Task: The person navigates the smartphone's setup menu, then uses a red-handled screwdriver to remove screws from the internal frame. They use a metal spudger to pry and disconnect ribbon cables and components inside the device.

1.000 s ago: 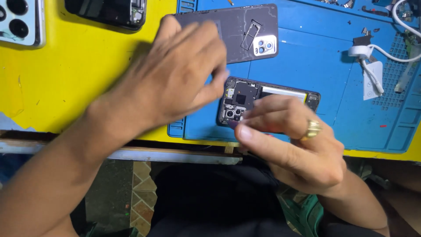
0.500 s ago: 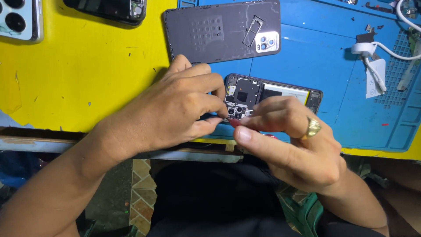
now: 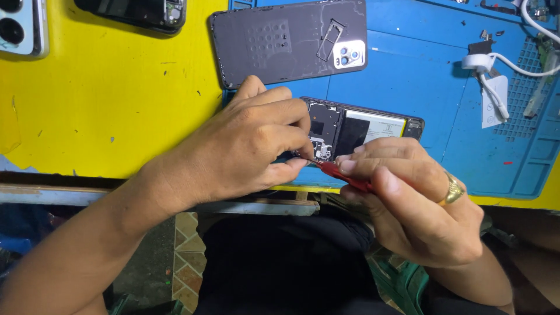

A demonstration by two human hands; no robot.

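Left hand (image 3: 251, 146) gripping opened phone (image 3: 361, 125), right hand (image 3: 408, 198) (ringed) holding red tool (image 3: 344, 174) against it

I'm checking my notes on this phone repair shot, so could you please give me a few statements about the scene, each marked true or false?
1. The right hand holds a red tool. True.
2. The opened phone lies on the yellow table. False: it lies on the blue mat, which sits on the yellow table.
3. The back cover lies beyond the opened phone, apart from it. True.
4. The left hand rests on the back cover. False: it holds the opened phone's camera end.
5. A ring is on the left hand. False: it is on the right hand.
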